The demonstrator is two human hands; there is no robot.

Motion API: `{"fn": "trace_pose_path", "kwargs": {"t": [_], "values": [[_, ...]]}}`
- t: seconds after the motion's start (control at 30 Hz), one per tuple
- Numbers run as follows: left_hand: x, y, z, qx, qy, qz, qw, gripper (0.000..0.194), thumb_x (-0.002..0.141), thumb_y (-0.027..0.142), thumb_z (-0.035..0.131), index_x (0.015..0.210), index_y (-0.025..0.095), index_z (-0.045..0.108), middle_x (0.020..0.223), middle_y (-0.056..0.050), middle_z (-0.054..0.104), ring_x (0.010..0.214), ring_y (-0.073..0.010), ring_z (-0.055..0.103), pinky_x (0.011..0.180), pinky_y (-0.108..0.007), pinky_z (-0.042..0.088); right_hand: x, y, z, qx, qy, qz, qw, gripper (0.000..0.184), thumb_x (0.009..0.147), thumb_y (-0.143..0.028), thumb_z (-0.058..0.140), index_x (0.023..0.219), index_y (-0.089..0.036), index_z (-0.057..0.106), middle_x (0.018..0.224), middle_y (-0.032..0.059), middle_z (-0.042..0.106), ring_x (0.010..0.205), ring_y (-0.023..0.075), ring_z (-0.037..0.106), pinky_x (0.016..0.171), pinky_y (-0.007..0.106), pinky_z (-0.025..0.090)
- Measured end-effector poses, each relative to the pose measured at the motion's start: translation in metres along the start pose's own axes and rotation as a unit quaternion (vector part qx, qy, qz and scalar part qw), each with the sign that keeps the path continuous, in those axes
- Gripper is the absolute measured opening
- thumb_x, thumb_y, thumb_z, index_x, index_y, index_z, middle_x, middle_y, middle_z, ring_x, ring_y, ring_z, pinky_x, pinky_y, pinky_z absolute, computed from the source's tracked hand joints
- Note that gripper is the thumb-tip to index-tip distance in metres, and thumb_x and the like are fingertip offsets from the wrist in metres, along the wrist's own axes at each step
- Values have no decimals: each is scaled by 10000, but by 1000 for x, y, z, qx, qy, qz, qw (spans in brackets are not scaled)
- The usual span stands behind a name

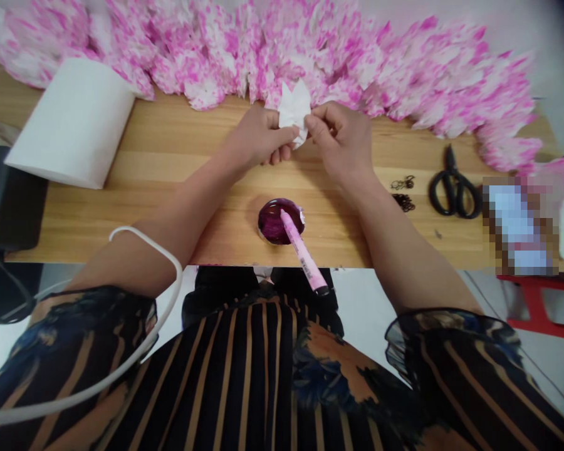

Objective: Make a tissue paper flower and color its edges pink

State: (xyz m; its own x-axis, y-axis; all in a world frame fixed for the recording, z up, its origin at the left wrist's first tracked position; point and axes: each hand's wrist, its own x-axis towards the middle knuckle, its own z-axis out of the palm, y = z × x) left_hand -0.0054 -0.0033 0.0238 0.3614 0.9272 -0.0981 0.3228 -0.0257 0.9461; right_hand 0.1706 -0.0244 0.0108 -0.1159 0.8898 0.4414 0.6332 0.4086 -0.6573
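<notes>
My left hand point(266, 134) pinches a folded white tissue point(295, 106) between thumb and fingers near its lower left. On the tissue's right edge, the thumb and forefinger of my right hand point(341, 138) are closed. Two pointed tips stand up from the tissue's top. Below my hands sits a small round dish point(269, 227) with dark purple liquid. A pink marker pen point(305, 260) leans on the dish, its tip inside and its dark end over the table's front edge.
Pink-and-white tissue flowers point(310, 50) line the back of the wooden table point(207, 219). A white paper roll point(75, 122) lies at left, by a black box point(14, 200). Black scissors point(454, 188), dark small bands point(403, 202) and a blurred phone point(519, 225) lie at right. A white cable point(169, 313) crosses my left arm.
</notes>
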Motion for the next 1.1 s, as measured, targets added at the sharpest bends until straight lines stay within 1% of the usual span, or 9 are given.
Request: {"fn": "trace_pose_path", "kwargs": {"t": [0.13,0.27,0.43,0.57,0.7,0.8,0.9,1.03,1.1], "values": [[4,-5,-1,-55,-4,-5,998,200,897,286,630,722,193,653,657,-41,658,529,-124,531,557,-277,389,-1,2,2,21,1,-7,1000,394,996,-540,532,753,-248,636,686,5,616,640,168,510,654,352,362],[4,-4,-1,-87,-12,4,996,169,888,239,636,728,185,643,645,-33,654,516,-111,524,522,-263,353,-1,5,3,17,-5,9,1000,354,957,-583,594,800,-270,646,744,8,670,706,196,544,671,362,390],[1,3,-4,-141,-15,-19,990,243,918,138,537,677,156,567,597,-19,595,458,-90,487,517,-253,297,2,12,1,38,-12,18,999,284,976,-511,617,814,-280,594,740,12,654,754,200,536,761,381,418],[3,4,-8,-204,-19,-37,978,343,947,138,446,623,155,555,574,-27,568,437,-93,483,487,-256,288,5,14,0,47,-1,20,999,264,965,-448,640,778,-272,581,766,22,652,728,192,539,744,385,415],[5,1,-8,-228,-35,-43,972,337,933,168,468,615,166,579,598,-38,602,470,-107,496,494,-267,315,4,11,-2,72,-7,26,997,269,971,-444,622,766,-272,600,724,12,633,682,180,533,703,378,416],[5,1,-7,-225,-38,-43,973,313,934,180,483,635,180,575,625,-36,631,502,-111,511,515,-260,345,2,9,-2,69,-14,29,997,309,986,-465,590,752,-265,612,710,5,619,671,174,528,686,374,413],[4,2,-5,-198,-31,-39,979,294,954,175,483,673,179,569,622,-22,632,510,-101,527,523,-235,348,1,8,0,54,-13,28,998,271,935,-432,679,743,-256,605,711,-5,616,685,171,525,678,363,405],[2,2,0,-117,-21,-10,993,392,1000,321,523,643,170,585,618,-46,629,509,-117,532,543,-262,371,1,7,4,48,-16,30,998,208,910,-345,720,752,-278,602,748,-7,653,707,185,540,694,367,421],[1,1,2,-71,-17,0,997,420,989,319,554,598,168,593,628,-65,631,515,-128,527,567,-287,395,1,5,4,44,-11,27,999,173,914,-304,707,768,-284,616,768,-7,669,713,186,551,691,364,428]]}}
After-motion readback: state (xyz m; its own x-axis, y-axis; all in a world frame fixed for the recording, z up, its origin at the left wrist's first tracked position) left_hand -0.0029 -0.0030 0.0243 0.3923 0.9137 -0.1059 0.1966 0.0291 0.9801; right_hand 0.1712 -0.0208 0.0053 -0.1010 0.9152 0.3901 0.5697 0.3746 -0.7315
